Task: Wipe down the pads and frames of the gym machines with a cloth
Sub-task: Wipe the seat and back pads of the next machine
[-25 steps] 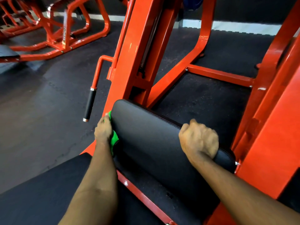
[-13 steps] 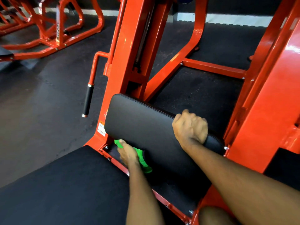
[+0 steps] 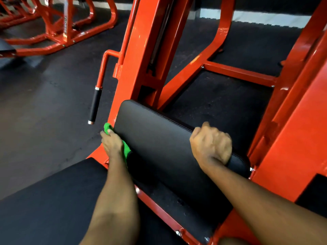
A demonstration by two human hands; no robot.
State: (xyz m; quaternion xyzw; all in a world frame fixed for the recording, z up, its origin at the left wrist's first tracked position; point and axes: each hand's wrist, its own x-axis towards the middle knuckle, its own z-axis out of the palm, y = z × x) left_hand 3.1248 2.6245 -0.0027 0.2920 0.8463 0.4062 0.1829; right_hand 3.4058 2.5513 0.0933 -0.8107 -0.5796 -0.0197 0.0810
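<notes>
1 cloth (image 3: pixel 126 149) (green) clasped in left hand (image 3: pixel 112 144); right hand (image 3: pixel 211 145) clutches pad (image 3: pixel 155 135) edge.

green cloth (image 3: pixel 106 127) against black pad (image 3: pixel 159 140), orange frame (image 3: pixel 141 50)

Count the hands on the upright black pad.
2. The left hand holds a green cloth against the left edge of the pad; the right hand grips its top edge near the right end.
</notes>
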